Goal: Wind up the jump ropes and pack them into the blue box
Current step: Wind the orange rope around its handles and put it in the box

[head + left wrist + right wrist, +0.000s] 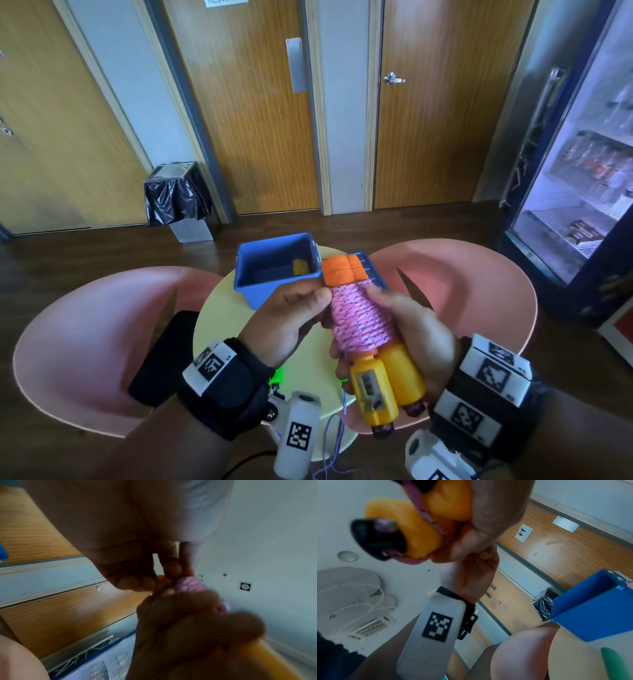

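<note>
A jump rope (359,317) with pink cord wound tightly round its two orange-and-yellow handles is held above the round table. My right hand (416,337) grips the bundle from the right, fingers curled round the wound cord and the yellow handle ends (426,524). With thumb and fingertips, my left hand (291,313) pinches the pink cord (190,586) just below the orange foam tops. The open blue box (277,269) stands behind the hands on the table, with a yellow object (300,266) inside. A green handle (277,375) and a purple cord (337,431) lie near the table's front edge.
The pale yellow round table (222,322) stands between two pink chairs (85,342) (486,284). The box's lid (371,270) lies open to its right. Wooden doors, a lined bin (176,198) and a glass-door fridge (589,178) stand behind.
</note>
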The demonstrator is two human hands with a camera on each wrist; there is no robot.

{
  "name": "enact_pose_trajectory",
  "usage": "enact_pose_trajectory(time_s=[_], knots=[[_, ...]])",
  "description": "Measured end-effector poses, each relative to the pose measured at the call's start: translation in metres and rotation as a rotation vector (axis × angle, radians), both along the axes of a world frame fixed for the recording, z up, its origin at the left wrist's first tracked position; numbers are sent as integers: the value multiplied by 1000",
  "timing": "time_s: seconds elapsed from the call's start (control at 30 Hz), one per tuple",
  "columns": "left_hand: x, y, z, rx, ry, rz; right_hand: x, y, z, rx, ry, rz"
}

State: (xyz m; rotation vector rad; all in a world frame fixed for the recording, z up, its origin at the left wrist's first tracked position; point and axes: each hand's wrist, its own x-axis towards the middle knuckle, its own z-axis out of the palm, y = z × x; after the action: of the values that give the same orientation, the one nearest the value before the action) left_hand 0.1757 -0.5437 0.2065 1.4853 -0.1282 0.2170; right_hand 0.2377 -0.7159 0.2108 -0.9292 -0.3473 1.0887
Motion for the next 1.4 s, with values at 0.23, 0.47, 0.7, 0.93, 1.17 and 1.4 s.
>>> enact_pose_trajectory(time_s=[0.23, 0.47, 0.7, 0.93, 1.17, 1.4], knots=[[4, -24, 7, 96, -64, 271, 7, 13, 0, 65, 74, -5], [3, -22, 4, -303, 67, 275, 7, 38, -10, 84, 79, 18], [-1, 32, -12, 159, 55, 512, 8, 83, -3, -435, -306, -102], [8, 96, -8, 524, -67, 607, 2, 150, -16, -225, 55, -195], [14, 164, 1, 455, -55, 477, 2, 208, -5, -230, 71, -226], [23, 219, 12, 501, -145, 372, 1, 259, -2, -329, -94, -480]])
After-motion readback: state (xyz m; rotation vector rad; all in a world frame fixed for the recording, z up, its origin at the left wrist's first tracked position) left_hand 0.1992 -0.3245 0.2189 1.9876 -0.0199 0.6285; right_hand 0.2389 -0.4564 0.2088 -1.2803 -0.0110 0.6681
